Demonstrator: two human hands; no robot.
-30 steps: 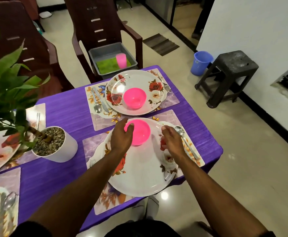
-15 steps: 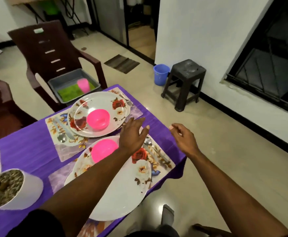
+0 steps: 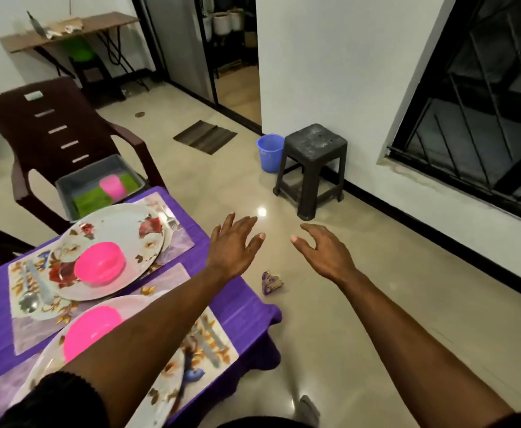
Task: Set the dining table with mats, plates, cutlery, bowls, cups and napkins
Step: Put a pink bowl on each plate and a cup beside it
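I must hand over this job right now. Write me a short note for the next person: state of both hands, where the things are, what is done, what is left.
Hands: left hand and right hand are both open and hold nothing, out past the table's corner above the floor.
Things: the far plate and the near plate each lie on a mat, each with a pink bowl, far bowl and near bowl. A spoon lies left of the far plate, a fork to its right. The pink cup stands in the grey tray on the chair, on green cloth.
Done: mats, plates, bowls and cutlery at these two places.
Left: cups, and napkins, none of which shows on the table.
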